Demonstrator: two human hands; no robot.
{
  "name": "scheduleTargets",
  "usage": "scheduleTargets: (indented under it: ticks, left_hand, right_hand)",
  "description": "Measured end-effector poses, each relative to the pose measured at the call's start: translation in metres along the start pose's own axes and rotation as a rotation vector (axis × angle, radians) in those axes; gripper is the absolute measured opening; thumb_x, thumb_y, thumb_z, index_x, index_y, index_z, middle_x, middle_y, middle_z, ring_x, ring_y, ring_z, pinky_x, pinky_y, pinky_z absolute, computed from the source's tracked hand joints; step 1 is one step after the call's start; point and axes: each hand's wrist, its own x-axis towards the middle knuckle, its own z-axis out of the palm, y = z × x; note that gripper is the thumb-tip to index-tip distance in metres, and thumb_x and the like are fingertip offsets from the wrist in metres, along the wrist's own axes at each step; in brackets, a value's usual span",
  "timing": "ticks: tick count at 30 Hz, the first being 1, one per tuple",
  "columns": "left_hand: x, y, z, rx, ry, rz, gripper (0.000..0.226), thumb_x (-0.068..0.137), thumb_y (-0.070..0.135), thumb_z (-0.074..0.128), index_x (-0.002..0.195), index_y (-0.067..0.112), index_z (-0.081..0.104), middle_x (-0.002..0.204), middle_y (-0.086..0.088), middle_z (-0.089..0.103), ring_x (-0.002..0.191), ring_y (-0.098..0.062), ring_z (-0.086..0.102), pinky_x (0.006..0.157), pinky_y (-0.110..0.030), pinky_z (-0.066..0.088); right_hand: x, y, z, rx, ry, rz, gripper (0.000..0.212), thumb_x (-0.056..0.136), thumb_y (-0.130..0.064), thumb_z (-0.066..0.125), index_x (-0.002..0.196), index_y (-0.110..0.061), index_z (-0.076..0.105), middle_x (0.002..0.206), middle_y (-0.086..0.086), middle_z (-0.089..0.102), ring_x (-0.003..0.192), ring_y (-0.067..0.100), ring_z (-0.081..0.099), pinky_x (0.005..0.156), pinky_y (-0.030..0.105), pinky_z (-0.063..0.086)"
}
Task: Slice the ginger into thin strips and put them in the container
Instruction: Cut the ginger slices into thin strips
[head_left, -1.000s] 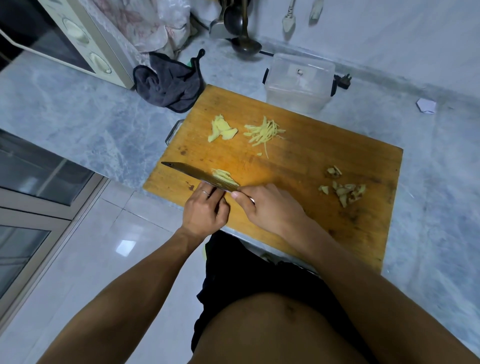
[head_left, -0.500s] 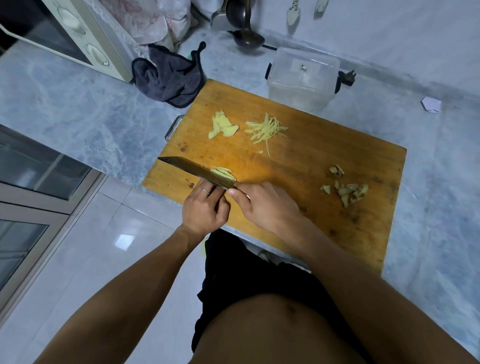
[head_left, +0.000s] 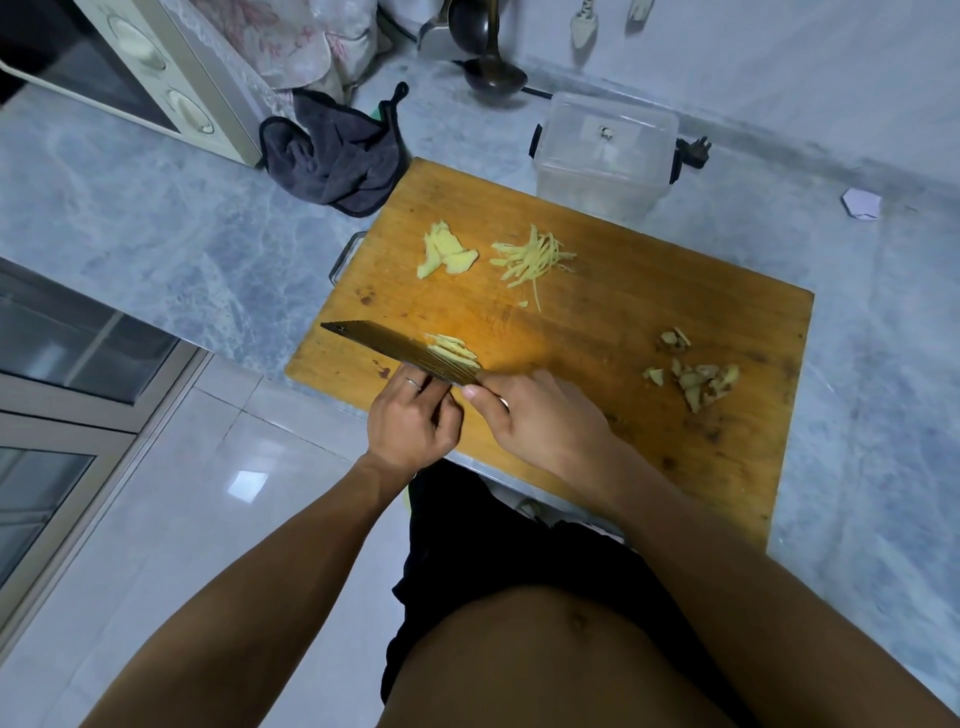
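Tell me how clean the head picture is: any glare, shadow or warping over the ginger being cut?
Head view: wide-angle warping bends the grey marble counter edges; a bright glare spot sits on the glossy floor tile; the rectangular wooden cutting board is lit warm at its middle, darker at its right. The pale stacked ginger slices by the dark cleaver blade read sharp, unshadowed.

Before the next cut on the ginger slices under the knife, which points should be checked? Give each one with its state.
1. Right hand grips the knife: ok.
2. Left hand steadies the ginger slices beside the blade: ok.
3. Left fingertips clear of the edge: cannot tell, the blade hides them.
4. Cutting board flat on the counter: ok.
5. Container open to receive the finished strips: cannot tell.
6. Peel scraps apart from the cutting spot: ok.
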Motion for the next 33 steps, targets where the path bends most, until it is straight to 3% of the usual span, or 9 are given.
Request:
scheduleTargets:
  ticks: [3,7,12,16,19,23,26,30,33]
  left_hand:
    - [0.001,0.002,-0.001,0.004,0.02,0.015,0.02,0.081,0.014,0.053,0.081,0.006,0.071,0.093,-0.002,0.046,0.079,-0.029,0.051,0.057,-0.03,0.04]
    - [-0.001,-0.003,0.001,0.0,-0.027,0.001,0.02,0.081,0.013,0.054,0.087,0.006,0.072,0.093,-0.008,0.055,0.081,-0.031,0.054,0.06,-0.032,0.043]
    - [-0.003,-0.007,0.003,-0.001,-0.082,-0.055,0.024,0.083,0.015,0.051,0.088,0.004,0.072,0.082,-0.014,0.059,0.079,-0.03,0.054,0.057,-0.031,0.042]
    - [-0.004,-0.005,0.004,-0.007,-0.089,-0.07,0.025,0.083,0.014,0.052,0.093,0.006,0.074,0.089,-0.013,0.063,0.083,-0.032,0.057,0.057,-0.034,0.046]
    - [-0.001,-0.002,0.001,-0.019,-0.047,-0.059,0.023,0.082,0.014,0.052,0.089,0.007,0.073,0.09,-0.012,0.063,0.082,-0.031,0.056,0.058,-0.031,0.044]
    - [0.0,0.0,0.0,-0.018,0.018,-0.009,0.018,0.081,0.013,0.052,0.082,0.008,0.069,0.088,-0.008,0.056,0.076,-0.031,0.053,0.054,-0.029,0.042]
    - [0.0,0.0,0.001,-0.027,0.023,-0.006,0.019,0.081,0.014,0.051,0.082,0.008,0.069,0.091,-0.006,0.055,0.077,-0.032,0.053,0.054,-0.029,0.044]
    - [0.0,0.0,0.0,-0.002,0.002,-0.015,0.022,0.082,0.015,0.05,0.077,0.006,0.07,0.081,-0.013,0.06,0.074,-0.032,0.052,0.053,-0.03,0.044]
    - [-0.003,-0.004,0.001,0.002,-0.063,-0.034,0.028,0.083,0.016,0.05,0.091,0.005,0.075,0.088,-0.016,0.061,0.08,-0.032,0.056,0.058,-0.032,0.046]
  right_hand:
    - [0.004,0.0,0.006,-0.049,0.016,-0.021,0.046,0.104,-0.051,0.03,0.114,-0.02,0.062,0.093,0.011,0.068,0.088,0.037,0.062,0.061,0.035,0.037]
    - [0.005,-0.001,0.003,-0.028,0.013,-0.027,0.045,0.105,-0.05,0.03,0.116,-0.021,0.063,0.094,0.01,0.069,0.09,0.037,0.062,0.064,0.037,0.042]
    - [-0.001,-0.002,-0.009,0.048,-0.008,-0.009,0.037,0.105,-0.048,0.033,0.088,-0.024,0.056,0.066,-0.004,0.044,0.071,0.03,0.046,0.06,0.032,0.029]
    - [-0.002,-0.003,-0.014,0.043,-0.037,-0.007,0.033,0.106,-0.047,0.033,0.081,-0.028,0.044,0.062,-0.004,0.037,0.066,0.024,0.038,0.053,0.034,0.024]
    - [0.002,-0.002,-0.009,0.02,-0.036,-0.004,0.038,0.106,-0.047,0.032,0.087,-0.021,0.052,0.068,-0.004,0.045,0.071,0.029,0.046,0.059,0.032,0.028]
    - [0.006,-0.001,-0.001,-0.027,0.0,-0.049,0.045,0.105,-0.048,0.033,0.112,-0.019,0.065,0.09,0.006,0.067,0.087,0.034,0.062,0.06,0.033,0.034]
    - [0.008,-0.002,0.002,-0.04,-0.014,-0.05,0.046,0.104,-0.05,0.031,0.117,-0.019,0.063,0.098,0.011,0.068,0.093,0.037,0.062,0.062,0.035,0.036]
    - [0.006,-0.003,0.005,-0.058,-0.015,-0.039,0.046,0.105,-0.05,0.03,0.122,-0.02,0.06,0.101,0.012,0.069,0.097,0.038,0.062,0.066,0.038,0.039]
    - [0.004,-0.004,-0.003,0.01,-0.005,-0.012,0.044,0.105,-0.049,0.032,0.116,-0.021,0.064,0.096,0.01,0.068,0.093,0.037,0.061,0.066,0.037,0.04]
